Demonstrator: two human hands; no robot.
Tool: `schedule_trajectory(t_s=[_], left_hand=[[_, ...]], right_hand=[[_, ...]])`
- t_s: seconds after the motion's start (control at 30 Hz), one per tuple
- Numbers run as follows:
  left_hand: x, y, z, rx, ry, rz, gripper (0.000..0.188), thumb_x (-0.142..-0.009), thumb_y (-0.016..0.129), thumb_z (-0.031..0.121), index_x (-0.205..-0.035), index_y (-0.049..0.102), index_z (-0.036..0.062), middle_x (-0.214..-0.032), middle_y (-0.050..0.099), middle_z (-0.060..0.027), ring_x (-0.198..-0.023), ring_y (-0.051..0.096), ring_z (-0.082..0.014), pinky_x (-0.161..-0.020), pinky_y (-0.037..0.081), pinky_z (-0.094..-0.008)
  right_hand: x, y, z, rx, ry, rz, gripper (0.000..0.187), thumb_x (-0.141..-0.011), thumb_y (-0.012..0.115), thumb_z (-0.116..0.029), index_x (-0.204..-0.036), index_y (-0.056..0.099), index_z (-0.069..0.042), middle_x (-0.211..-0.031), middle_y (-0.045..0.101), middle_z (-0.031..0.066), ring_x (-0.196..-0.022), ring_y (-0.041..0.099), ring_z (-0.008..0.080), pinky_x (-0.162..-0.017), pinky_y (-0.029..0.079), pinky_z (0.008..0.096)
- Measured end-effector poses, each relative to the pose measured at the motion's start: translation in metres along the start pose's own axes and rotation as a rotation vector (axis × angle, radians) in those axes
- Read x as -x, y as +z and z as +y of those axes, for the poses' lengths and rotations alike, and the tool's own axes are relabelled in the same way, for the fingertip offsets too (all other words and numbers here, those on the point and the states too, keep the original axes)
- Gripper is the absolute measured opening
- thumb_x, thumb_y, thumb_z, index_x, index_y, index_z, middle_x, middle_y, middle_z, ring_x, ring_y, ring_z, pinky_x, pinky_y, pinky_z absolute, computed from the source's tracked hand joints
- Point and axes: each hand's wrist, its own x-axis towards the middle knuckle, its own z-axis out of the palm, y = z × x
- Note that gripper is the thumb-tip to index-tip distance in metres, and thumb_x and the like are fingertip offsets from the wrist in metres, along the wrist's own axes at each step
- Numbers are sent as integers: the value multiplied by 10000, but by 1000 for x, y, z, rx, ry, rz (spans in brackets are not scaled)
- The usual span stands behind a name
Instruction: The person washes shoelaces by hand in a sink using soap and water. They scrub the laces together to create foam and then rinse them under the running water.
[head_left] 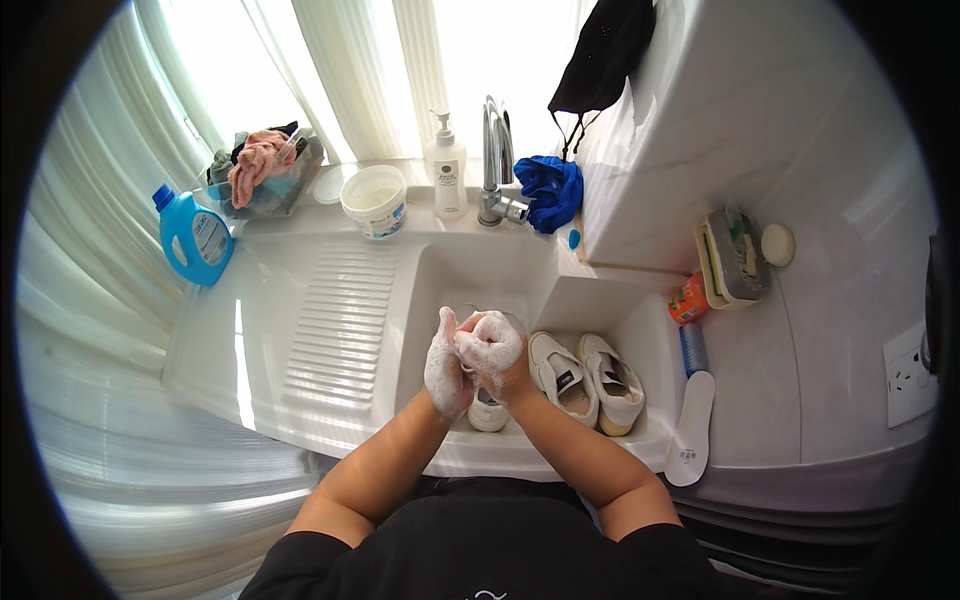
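Note:
Both my hands are thick with white suds and meet over the sink basin (440, 290). My right hand (492, 352) is curled into a fist; whatever lies inside it, if anything, is hidden by foam and fingers. Against its side presses my left hand (445, 365), thumb pointing up, its other fingers mostly hidden. A white shoe (488, 413) shows partly below my wrists in the basin. To the right, two more white shoes (564, 380) sit side by side in the smaller compartment, dark patches on their uppers.
A ribbed washboard (340, 325) slopes left of the basin. Along the back stand a blue detergent bottle (197, 238), a clothes bin (290, 190), a white tub (374, 203), a pump bottle (447, 168) and the faucet (493, 160). At right lie an insole (690, 430) and a brush (693, 348).

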Motion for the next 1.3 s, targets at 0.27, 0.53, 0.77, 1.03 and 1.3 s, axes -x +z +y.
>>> schedule_trajectory(t_s=[0.27,0.53,0.77,1.03,1.3], left_hand=[[-2,-25,-5,204,-272,31,294,-917,463,395,-819,549,131,-717,580,-8,-610,573,-154,-546,477,-299],[-27,-55,-38,-342,194,-72,313,-872,537,379,-780,598,87,-738,615,-50,-613,584,-207,-553,471,-320],[-11,-10,-23,73,-184,281,108,-890,503,203,-861,560,117,-840,595,-30,-815,590,-141,-698,501,-313],[-16,-40,-24,231,-100,12,222,-894,466,329,-822,534,130,-761,584,-12,-695,585,-146,-635,506,-296],[-16,-50,-21,242,-119,82,149,-888,508,282,-841,522,141,-791,566,-4,-768,574,-163,-677,499,-332]], right_hand=[[-8,7,-6,465,-231,245,218,-711,727,-107,-652,520,-75,-580,509,50,-539,545,185,-489,428,303],[-9,-13,35,267,34,373,131,-745,673,-122,-711,594,-23,-661,600,109,-637,615,257,-586,479,324],[-13,-15,31,457,-181,351,165,-779,649,-127,-681,569,-20,-606,574,116,-500,549,259,-484,426,352],[-3,-5,16,528,-108,176,150,-757,678,-144,-797,624,-10,-755,628,142,-710,624,238,-675,500,339],[4,5,14,501,-209,190,132,-734,675,-142,-706,595,-41,-665,600,111,-604,581,224,-564,473,326]])
